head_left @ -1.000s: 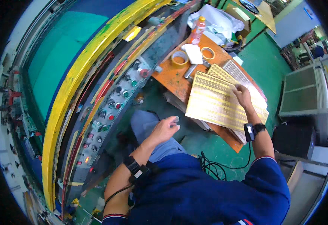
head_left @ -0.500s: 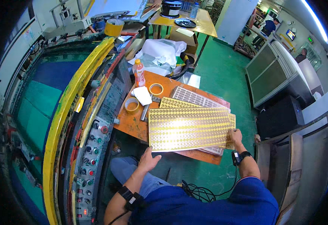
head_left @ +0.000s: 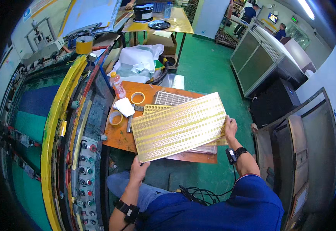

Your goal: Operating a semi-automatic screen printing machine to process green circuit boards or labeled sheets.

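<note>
A flat rectangular circuit board panel [head_left: 179,129], copper and yellow with rows of small round pads, is held tilted above the orange table [head_left: 116,145]. My left hand [head_left: 138,169] pinches its near left corner, thumb out along the edge. At the right edge, my right hand [head_left: 230,128] is closed on the panel. Partly hidden below it are another yellow panel [head_left: 156,109] and a pale grey panel [head_left: 172,97] with a dotted pattern. Left of these are a crumpled white cloth [head_left: 125,107], a metal bar [head_left: 130,122] and a tape roll [head_left: 117,124].
A pink drink bottle [head_left: 117,84] stands at the table's far left corner. To my left is a machine with a yellow frame [head_left: 56,127] and a button panel [head_left: 87,169]. Cables [head_left: 198,194] hang by my lap. A grey cabinet [head_left: 252,61] stands at right; people are farther back.
The panel has turned, its right end swinging up and away, and is now tilted. My right hand has risen with it. The whole view has shifted, so the surroundings appear farther left.
</note>
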The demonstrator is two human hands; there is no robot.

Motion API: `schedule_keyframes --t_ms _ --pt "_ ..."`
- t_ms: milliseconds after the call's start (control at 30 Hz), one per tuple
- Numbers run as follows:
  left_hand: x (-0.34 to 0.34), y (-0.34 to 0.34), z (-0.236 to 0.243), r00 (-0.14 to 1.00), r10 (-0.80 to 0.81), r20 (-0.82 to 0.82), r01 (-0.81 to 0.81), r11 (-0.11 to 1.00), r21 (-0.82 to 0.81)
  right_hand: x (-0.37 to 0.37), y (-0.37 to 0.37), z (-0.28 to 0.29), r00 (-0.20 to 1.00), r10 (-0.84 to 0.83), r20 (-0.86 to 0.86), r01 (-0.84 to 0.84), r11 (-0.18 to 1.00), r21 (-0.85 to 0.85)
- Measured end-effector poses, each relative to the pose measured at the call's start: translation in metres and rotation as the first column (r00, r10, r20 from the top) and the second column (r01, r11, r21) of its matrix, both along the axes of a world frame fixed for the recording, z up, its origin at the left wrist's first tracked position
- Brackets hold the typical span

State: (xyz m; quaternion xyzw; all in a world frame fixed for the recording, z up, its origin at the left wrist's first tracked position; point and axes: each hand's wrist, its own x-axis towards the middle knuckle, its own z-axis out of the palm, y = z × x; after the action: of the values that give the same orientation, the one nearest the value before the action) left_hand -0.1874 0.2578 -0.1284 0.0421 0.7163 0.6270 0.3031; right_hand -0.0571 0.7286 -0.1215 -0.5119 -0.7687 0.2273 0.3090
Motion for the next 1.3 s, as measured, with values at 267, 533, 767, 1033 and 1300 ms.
schedule_keyframes --t_ms 267,533,767,1033,1300 --pt "0.009 -0.073 0.068 0.887 0.458 -0.057 -0.425 0.859 0.285 -0.038 -0.041 0.001 0.773 0.254 -0.581 -0.394 0.91 -0.127" --pt "0.087 -0.178 0.118 0.47 0.882 0.027 -0.825 0.428 0.37 -0.101 -0.171 0.046 0.501 0.354 -0.79 -0.795 0.55 -0.257" --pt "0.18 -0.241 0.138 0.0 0.974 -0.228 -0.937 0.08 0.341 -0.104 -0.283 0.066 0.388 0.541 -0.746 -0.919 0.285 -0.272" --pt "0.291 -0.305 0.096 -0.267 0.934 -0.236 -0.956 -0.226 0.189 -0.103 -0.347 0.065 0.125 0.956 -0.266 -0.988 0.093 -0.127" --pt "0.345 -0.329 0.059 -0.363 0.888 -0.282 -0.904 -0.263 0.336 -0.097 -0.387 0.077 -0.209 0.975 -0.075 -0.975 -0.214 -0.059"
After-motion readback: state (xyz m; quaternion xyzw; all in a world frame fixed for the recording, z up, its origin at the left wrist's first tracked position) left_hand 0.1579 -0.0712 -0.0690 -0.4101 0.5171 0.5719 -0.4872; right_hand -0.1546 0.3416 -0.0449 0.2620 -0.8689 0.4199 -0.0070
